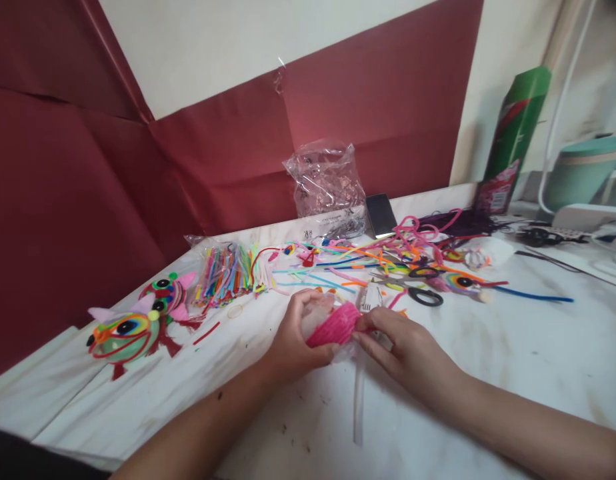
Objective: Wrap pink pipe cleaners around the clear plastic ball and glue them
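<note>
My left hand (291, 340) is wrapped around a rounded, translucent craft piece partly covered in rows of bright pink pipe cleaner (337, 325). At its right edge, the thumb and fingers of my right hand (413, 343) pinch together against the pink rows; what exactly lies between the fingertips is hidden. Below the piece, a thin translucent strip (359, 407) extends over the white table. Black-handled scissors (425, 297) lie just beyond my right hand.
Two colourful animal-face ornaments (125, 333) stand at left, near a bag of pipe cleaners (228, 273). Loose pipe cleaners (338, 263) spread across the back. Behind them are a clear plastic bag (328, 180), a dark phone (381, 215) and a green-and-pink container (515, 140). Another ornament (461, 283) lies right.
</note>
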Demonstrator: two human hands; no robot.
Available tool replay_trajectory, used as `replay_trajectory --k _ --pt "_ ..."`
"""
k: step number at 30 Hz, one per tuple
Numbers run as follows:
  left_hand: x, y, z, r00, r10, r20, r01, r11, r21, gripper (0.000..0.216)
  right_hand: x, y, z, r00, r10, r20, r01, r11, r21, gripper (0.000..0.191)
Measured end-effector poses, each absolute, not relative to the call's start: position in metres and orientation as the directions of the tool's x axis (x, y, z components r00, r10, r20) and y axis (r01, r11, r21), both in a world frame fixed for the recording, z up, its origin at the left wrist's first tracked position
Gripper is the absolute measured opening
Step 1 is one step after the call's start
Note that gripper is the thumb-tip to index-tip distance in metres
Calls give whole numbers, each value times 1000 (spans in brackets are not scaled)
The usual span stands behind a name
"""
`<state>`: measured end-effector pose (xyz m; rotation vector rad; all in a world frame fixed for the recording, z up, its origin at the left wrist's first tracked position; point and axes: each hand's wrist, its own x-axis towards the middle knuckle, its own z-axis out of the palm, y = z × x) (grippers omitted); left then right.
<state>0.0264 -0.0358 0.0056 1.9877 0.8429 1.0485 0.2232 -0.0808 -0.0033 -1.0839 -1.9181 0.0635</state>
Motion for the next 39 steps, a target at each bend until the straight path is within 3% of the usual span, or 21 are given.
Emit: replay_trajectory --k 7,12,25,32,39 --pt "30 -43 12 392 832 392 338 -527 780 70 221 -83 -2 -196 716 670 648 607 -459 9" --pt "29 -41 9 415 820 394 282 -528 801 71 222 -83 -3 -157 740 654 619 590 -519 9" --pt "31 -41 13 405 818 408 337 -548 765 67 219 -85 -5 -156 723 673 634 596 -493 10" --pt "30 -37 7 378 830 410 216 -510 833 62 221 -84 -4 -152 732 664 617 595 -515 14" --pt "33 -40 3 384 787 483 223 -587 778 60 221 -84 -3 -151 723 674 630 596 -498 15"
